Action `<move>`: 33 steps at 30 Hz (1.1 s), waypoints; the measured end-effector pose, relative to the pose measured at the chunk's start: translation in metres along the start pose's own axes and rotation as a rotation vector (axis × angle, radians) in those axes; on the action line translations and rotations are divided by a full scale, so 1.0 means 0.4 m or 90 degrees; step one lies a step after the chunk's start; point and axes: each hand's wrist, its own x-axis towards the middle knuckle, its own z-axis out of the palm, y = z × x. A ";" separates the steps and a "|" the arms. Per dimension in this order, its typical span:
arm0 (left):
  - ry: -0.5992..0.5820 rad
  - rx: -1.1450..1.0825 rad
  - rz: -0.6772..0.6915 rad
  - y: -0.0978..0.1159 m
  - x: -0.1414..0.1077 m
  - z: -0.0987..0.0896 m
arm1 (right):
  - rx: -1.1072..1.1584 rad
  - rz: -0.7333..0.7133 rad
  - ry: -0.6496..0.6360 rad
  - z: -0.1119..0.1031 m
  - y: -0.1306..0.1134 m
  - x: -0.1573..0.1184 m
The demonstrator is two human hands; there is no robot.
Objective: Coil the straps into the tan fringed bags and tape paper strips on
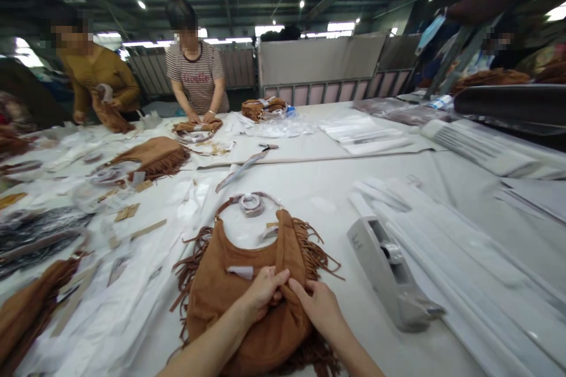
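Note:
A brown suede-like handbag [221, 300] with fringe along its sides lies flat on the white table in front of me. Its strap arches away from me, and a wrapped coil [252, 204] rests by the strap. A small white tag [241, 271] sticks out on the bag's face. My left hand [266, 293] pinches the bag's fabric right of its middle, fingers closed. Close beside it, my right hand [319, 304] grips the same fold near the bag's right edge, thumb pressed on the material. The two thumbs almost meet.
Right of the bag stands a grey tape dispenser [384, 271], with clear plastic sleeves [464, 265] beyond it. Another fringed bag [152, 156] and loose packing lie to the left. Scissors-like tool [267, 146] sits ahead. Two people [197, 70] work across the table.

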 end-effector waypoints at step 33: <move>-0.081 0.871 0.473 -0.082 -0.010 -0.089 | -0.046 0.009 0.047 -0.061 0.056 0.103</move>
